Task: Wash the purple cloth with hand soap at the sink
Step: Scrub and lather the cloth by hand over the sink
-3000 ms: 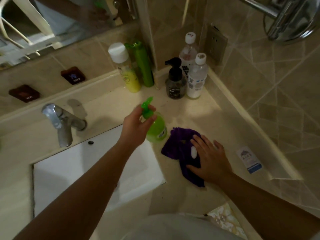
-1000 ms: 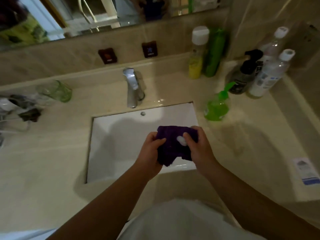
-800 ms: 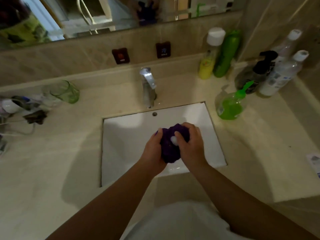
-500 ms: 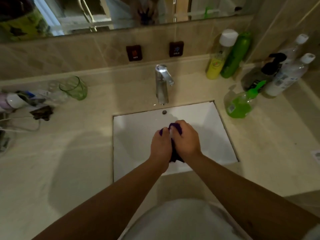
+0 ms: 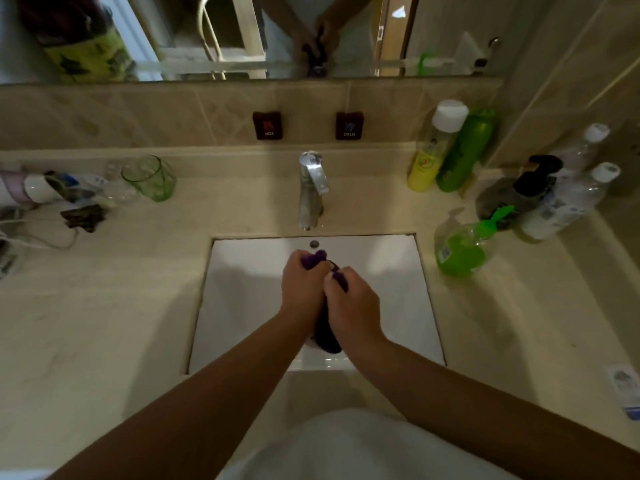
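The purple cloth [image 5: 325, 332] is bunched between both hands over the white sink basin [image 5: 242, 299]. My left hand [image 5: 303, 289] grips its upper part, and a purple tuft sticks out above the fingers. My right hand [image 5: 349, 306] grips the cloth beside it, with the dark lower end hanging below my wrists. The green hand soap bottle [image 5: 460, 251] with a green pump stands on the counter right of the basin. The chrome faucet [image 5: 311, 188] stands behind the basin; no water is visible running.
A yellow bottle [image 5: 433, 150], a green bottle [image 5: 464, 150], a black pump bottle [image 5: 512, 195] and clear bottles [image 5: 568, 202] crowd the back right corner. A green glass [image 5: 149, 178] and small toiletries [image 5: 52, 192] lie at the back left. Hot and cold tags [image 5: 266, 125] sit on the tiled wall.
The cloth went from the counter to over the basin. In the last second both hands closed together and scrunched it into a tight bundle, hiding the white soap blob.
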